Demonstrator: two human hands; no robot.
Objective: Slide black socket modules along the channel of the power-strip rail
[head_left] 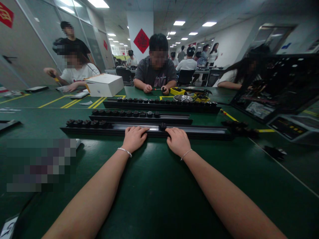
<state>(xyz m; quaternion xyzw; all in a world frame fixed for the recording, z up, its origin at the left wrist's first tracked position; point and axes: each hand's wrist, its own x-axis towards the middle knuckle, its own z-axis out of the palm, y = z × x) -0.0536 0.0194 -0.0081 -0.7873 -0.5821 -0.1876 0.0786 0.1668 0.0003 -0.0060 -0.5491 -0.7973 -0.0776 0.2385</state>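
A long black rail [204, 136] with a pale inner channel lies across the table in front of me. My left hand [134, 137] rests on its near edge, fingers stretched over the channel. One small black knob-like part [163, 126] sits in the channel between my hands. My right hand [178, 141] is just right of it, fingertips at the rail and the index finger beside or touching the part; I cannot tell which. Neither hand is wrapped around anything. At the rail's left end stand several similar black parts [86, 123].
Behind lie a shorter rail [174, 117] and a longer rail [159, 106], both bearing black parts. More dark parts [240, 128] are heaped at the right, near a boxy device [294, 127]. A white box [104, 85] stands back left. A co-worker [156, 71] sits opposite, hands holding small items.
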